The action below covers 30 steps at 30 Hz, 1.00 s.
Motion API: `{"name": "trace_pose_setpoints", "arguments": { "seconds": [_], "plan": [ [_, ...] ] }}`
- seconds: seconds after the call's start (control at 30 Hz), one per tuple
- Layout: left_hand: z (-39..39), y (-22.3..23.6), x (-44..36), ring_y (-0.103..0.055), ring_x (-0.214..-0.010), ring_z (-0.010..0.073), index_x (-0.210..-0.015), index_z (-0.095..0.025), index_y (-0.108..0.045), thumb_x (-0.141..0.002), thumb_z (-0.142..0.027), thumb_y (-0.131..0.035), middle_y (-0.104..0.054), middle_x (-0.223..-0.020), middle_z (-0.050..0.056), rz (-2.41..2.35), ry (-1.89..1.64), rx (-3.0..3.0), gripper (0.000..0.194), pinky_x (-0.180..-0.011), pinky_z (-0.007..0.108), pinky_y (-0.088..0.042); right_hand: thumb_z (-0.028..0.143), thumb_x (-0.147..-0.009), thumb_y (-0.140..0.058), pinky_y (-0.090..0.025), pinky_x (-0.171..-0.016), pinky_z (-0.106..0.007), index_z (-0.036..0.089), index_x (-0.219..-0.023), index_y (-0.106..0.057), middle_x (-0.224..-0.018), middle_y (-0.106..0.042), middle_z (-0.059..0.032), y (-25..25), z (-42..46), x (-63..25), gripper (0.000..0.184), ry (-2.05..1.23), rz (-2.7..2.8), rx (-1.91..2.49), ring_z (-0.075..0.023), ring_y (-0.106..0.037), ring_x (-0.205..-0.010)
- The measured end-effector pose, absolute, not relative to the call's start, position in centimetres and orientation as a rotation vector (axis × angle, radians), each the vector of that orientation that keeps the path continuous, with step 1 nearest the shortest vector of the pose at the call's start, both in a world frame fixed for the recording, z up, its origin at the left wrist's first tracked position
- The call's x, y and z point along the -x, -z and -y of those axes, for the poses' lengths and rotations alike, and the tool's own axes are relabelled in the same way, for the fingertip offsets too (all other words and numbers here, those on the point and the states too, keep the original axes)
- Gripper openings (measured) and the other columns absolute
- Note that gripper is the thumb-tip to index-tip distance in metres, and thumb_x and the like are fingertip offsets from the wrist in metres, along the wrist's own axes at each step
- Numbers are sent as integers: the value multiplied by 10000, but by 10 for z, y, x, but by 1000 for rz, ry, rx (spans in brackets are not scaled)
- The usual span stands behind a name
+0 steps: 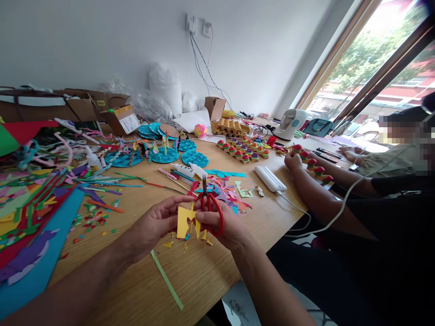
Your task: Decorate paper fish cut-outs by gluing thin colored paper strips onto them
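A pale green strip [166, 280] lay nearest on the table [136, 292]. Just past it, above the wood, the left hand [154, 224] pinched the left side of a yellow paper [182, 224] between thumb and fingers. The right hand [231, 226] was closed around red-handled scissors [221, 219], blades pointing up and away, while its fingertips met the paper's right side. A ragged opening showed in the paper, and yellow scraps [168, 245] lay beneath. To the left, a purple cutout [29, 254] rested on a blue sheet [66, 222]. Beyond the hands were colored offcuts [226, 192], a white power bank [271, 179] and, to its right, a co-worker's hand [295, 162] on a row of painted cups [311, 164]. Farther back stood blue discs [165, 155], a painted egg carton [243, 149] and, by the wall [102, 45], a small box [122, 120].
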<state>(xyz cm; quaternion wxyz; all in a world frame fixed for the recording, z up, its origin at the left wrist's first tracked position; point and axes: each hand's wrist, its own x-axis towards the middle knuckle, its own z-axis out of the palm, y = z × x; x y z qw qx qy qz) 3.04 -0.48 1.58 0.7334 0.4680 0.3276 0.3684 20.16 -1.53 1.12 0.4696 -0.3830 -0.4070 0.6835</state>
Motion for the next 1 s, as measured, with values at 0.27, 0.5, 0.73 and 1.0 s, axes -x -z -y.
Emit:
{"name": "trace_pose_setpoints", "arguments": {
  "seconds": [0.27,0.5,0.73,1.0],
  "plan": [
    [3,-40,-31,-569,-705,175,-603,-175,-683,-635,-192,-680,-610,-760,34,-739,-921,-1328,36,-643,237,-465,298,-585,-744,-370,-476,-184,159,-744,-565,-615,-571,25,2,18,-189,276,-1777,927,809,-75,-506,-511],
    [-1,-44,-30,-579,-610,175,-633,-182,-648,-644,-208,-636,-645,-638,26,-859,-627,-1428,31,-565,224,-433,379,-634,-702,-405,-562,-209,176,-769,-572,-735,-587,7,-12,33,-204,276,-1389,1099,1035,-99,-512,-631],
    [4,-35,-36,-534,-599,148,-702,-176,-637,-685,-293,-621,-604,-652,9,-863,-697,-1380,120,-537,207,-405,302,-587,-711,-375,-550,-230,182,-716,-505,-622,-520,43,-17,39,-193,271,-1304,1060,1142,-110,-494,-589],
    [13,-18,-39,-508,-611,138,-698,-167,-628,-703,-289,-608,-584,-656,-6,-899,-856,-1243,124,-578,219,-387,335,-612,-685,-378,-557,-235,187,-734,-496,-668,-512,24,0,39,-178,270,-1259,1051,1158,-117,-485,-598]
  ]
}}
